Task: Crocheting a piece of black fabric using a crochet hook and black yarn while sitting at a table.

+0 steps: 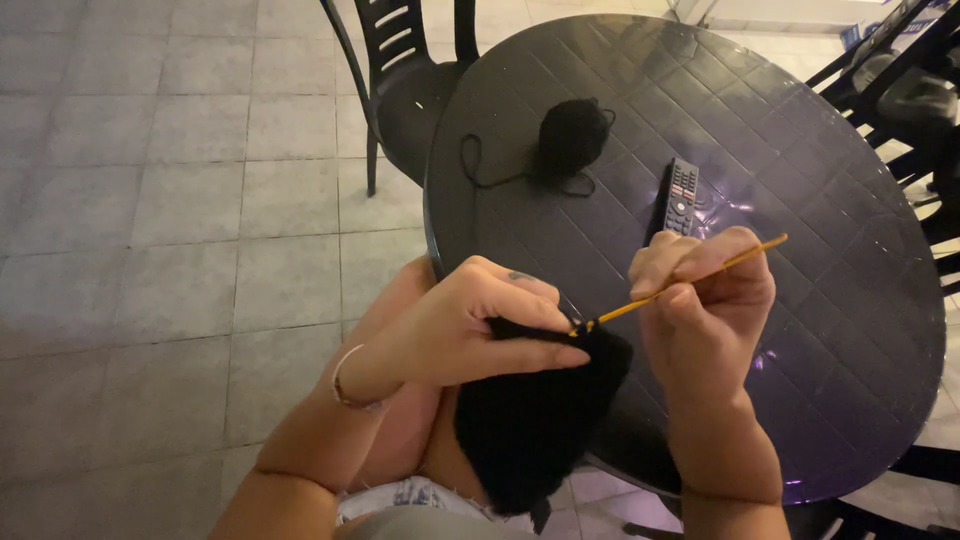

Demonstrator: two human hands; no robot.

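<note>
Grey floor tiles are surrounding a round black tabletop. At its near edge, the left hand is pinching soft, limp black crochet fabric; the right hand is closing around a light, stiff yellow crochet hook, best held mid-shaft.

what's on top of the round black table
A black yarn ball with a loose strand and a remote control. The hands and black crochet piece cover the near edge.
</note>
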